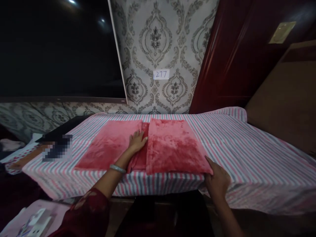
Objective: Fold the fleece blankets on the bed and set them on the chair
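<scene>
A pink plush cloth lies on the striped tablecloth (222,148), folded so that its left panel (103,141) and right panel (172,144) flank a darker strip (143,154). My left hand (137,141) rests palm down, fingers spread, on the inner edge of the left panel and the strip. At the near right corner of the right panel, my right hand (217,177) grips the cloth, thumb on top and the other fingers mostly hidden beneath. Whether both panels belong to one piece I cannot tell for certain.
A large dark television screen (56,49) stands at the back left. Behind the table are patterned wallpaper with a "277" label (161,74) and a dark red wooden panel (227,52). A brown cardboard box (286,98) is at the right. Several items lie on a pink surface (54,207) lower left.
</scene>
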Motion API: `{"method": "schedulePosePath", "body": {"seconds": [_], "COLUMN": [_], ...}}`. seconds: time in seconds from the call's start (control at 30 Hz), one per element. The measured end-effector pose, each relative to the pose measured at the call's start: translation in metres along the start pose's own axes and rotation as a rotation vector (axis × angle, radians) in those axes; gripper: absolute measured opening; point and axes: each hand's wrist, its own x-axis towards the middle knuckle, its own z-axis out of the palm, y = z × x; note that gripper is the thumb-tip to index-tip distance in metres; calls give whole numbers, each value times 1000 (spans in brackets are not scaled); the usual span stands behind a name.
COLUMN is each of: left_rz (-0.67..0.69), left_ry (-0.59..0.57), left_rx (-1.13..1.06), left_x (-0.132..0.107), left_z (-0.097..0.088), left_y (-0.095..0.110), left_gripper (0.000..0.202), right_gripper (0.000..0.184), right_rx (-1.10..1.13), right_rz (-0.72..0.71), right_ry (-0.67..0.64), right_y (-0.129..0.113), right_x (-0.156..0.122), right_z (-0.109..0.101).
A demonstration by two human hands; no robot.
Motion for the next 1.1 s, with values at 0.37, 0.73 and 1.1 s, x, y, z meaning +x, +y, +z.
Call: {"method": "schedulePosePath", "body": {"seconds": [0.37,0.73,1.1], "left_rz": [66,171,385], "left_ry": [-28,44,-227], "left_rx": [-361,-181,-96], "left_x": [20,97,199], "left_z": [6,-17,40], "left_y": [31,79,211], "left_gripper": [67,74,52], "right_gripper": [52,57,70], "right_rx": [16,49,-22], "right_rz": [28,57,11], "right_ry": [-16,10,25], "right_y": [-5,-14,-8], "right_x": [2,6,-1], "right_z": [-1,2,6]}}
